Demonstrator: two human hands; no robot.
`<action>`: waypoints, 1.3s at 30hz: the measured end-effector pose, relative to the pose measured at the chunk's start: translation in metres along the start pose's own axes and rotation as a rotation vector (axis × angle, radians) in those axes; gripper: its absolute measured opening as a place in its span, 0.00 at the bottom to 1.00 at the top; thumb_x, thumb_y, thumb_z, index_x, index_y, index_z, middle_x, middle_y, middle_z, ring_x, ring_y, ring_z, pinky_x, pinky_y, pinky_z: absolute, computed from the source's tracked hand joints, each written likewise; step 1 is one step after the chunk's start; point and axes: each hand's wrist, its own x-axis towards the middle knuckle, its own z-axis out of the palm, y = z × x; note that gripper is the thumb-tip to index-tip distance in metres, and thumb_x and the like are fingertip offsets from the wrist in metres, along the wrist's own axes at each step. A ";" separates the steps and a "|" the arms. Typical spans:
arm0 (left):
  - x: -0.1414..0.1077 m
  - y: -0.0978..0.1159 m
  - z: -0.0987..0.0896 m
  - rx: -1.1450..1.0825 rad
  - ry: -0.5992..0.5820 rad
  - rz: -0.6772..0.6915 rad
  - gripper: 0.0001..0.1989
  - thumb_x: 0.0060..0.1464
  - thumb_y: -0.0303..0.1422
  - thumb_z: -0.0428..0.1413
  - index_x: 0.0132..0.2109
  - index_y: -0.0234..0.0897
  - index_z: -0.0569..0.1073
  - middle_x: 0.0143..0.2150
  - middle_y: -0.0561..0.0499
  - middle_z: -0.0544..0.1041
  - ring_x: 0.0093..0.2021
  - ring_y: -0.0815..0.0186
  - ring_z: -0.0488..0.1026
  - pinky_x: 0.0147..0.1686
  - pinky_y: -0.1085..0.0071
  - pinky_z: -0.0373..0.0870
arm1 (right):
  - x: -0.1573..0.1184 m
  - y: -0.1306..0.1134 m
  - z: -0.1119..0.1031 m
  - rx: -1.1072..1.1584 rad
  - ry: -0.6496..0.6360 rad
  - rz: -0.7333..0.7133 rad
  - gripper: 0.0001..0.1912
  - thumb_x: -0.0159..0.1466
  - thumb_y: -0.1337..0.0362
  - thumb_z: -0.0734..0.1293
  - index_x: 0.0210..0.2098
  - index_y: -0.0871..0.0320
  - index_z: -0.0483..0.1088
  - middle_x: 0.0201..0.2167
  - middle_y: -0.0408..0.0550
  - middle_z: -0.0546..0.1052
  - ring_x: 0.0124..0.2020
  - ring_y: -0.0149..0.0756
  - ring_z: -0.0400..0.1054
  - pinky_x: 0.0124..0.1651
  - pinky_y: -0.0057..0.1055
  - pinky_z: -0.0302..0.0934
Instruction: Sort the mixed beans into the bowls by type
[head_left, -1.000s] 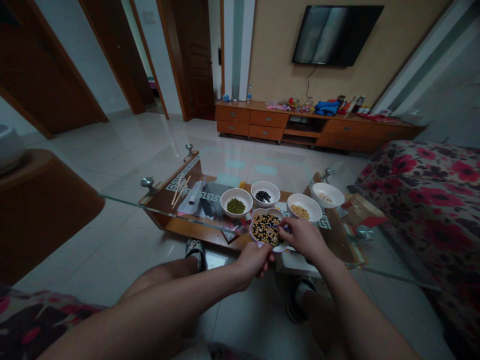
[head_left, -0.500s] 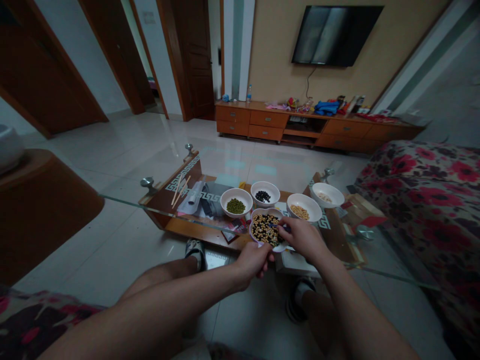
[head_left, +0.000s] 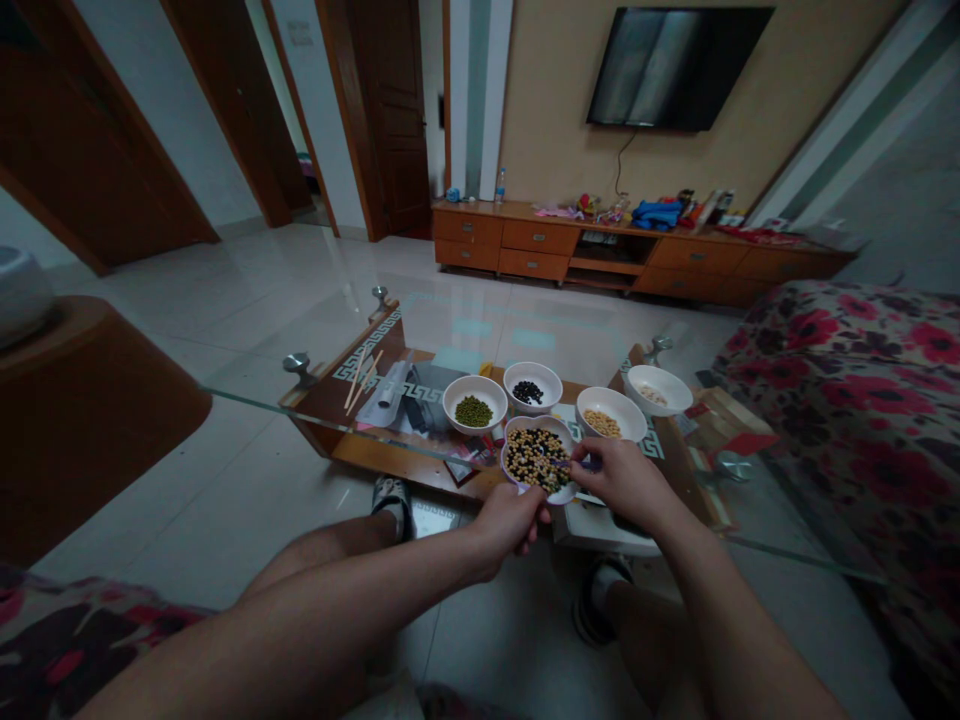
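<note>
Steadying mixed-bean bowl [head_left: 565,495]: left grip [head_left: 517,515] clamped on near edge, right grip [head_left: 616,478] pinching purple utensil [head_left: 562,463] (shallow strokes seem safest).

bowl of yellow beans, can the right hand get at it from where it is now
Likely yes: the right hand is just on the near side of the bowl of yellow beans, and nothing seems to stand between, though it holds a thin purple tool.
</note>
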 end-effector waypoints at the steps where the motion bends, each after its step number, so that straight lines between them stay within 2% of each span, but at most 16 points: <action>1: 0.000 0.000 0.000 0.002 0.001 -0.003 0.10 0.52 0.37 0.48 0.28 0.36 0.66 0.19 0.56 0.64 0.13 0.74 0.55 0.12 0.77 0.49 | -0.002 0.001 -0.001 0.005 -0.020 0.000 0.10 0.56 0.59 0.63 0.28 0.56 0.75 0.25 0.46 0.76 0.25 0.33 0.67 0.29 0.28 0.53; 5: 0.000 -0.001 0.000 0.016 -0.002 -0.009 0.11 0.53 0.37 0.47 0.27 0.36 0.66 0.17 0.57 0.61 0.13 0.74 0.55 0.12 0.77 0.49 | -0.006 0.002 -0.004 0.030 -0.072 -0.011 0.09 0.55 0.60 0.64 0.27 0.57 0.75 0.23 0.46 0.76 0.24 0.32 0.66 0.27 0.28 0.52; 10: 0.001 -0.001 0.000 0.012 -0.002 0.002 0.10 0.53 0.36 0.47 0.28 0.36 0.67 0.19 0.56 0.64 0.13 0.74 0.55 0.12 0.76 0.50 | -0.008 0.002 -0.001 0.031 -0.109 -0.002 0.09 0.54 0.61 0.64 0.27 0.57 0.76 0.25 0.47 0.76 0.25 0.33 0.65 0.27 0.28 0.52; 17: 0.001 0.000 0.000 0.009 0.000 -0.010 0.11 0.52 0.37 0.47 0.27 0.36 0.67 0.18 0.57 0.63 0.13 0.74 0.55 0.12 0.77 0.50 | -0.006 0.002 0.003 0.017 -0.110 0.009 0.09 0.54 0.61 0.64 0.27 0.56 0.76 0.27 0.48 0.77 0.27 0.34 0.67 0.31 0.29 0.55; 31: -0.002 0.002 0.001 0.023 0.004 -0.029 0.12 0.53 0.37 0.47 0.26 0.36 0.66 0.16 0.57 0.60 0.14 0.74 0.54 0.14 0.77 0.49 | -0.007 -0.001 0.001 0.020 -0.111 0.021 0.07 0.53 0.63 0.65 0.26 0.55 0.76 0.24 0.46 0.76 0.25 0.33 0.66 0.28 0.28 0.54; 36: -0.001 0.001 0.001 0.006 0.002 -0.010 0.10 0.53 0.36 0.47 0.28 0.36 0.66 0.19 0.56 0.64 0.14 0.74 0.55 0.14 0.77 0.50 | -0.007 0.000 0.001 0.026 -0.117 0.022 0.07 0.53 0.63 0.65 0.27 0.54 0.76 0.25 0.45 0.77 0.26 0.33 0.67 0.28 0.28 0.54; 39: 0.000 0.000 0.000 0.013 -0.001 -0.012 0.11 0.53 0.37 0.47 0.27 0.36 0.67 0.17 0.57 0.62 0.14 0.74 0.55 0.14 0.77 0.50 | -0.007 -0.001 0.000 0.032 -0.128 0.025 0.07 0.52 0.63 0.65 0.26 0.56 0.76 0.25 0.46 0.76 0.25 0.33 0.66 0.28 0.28 0.54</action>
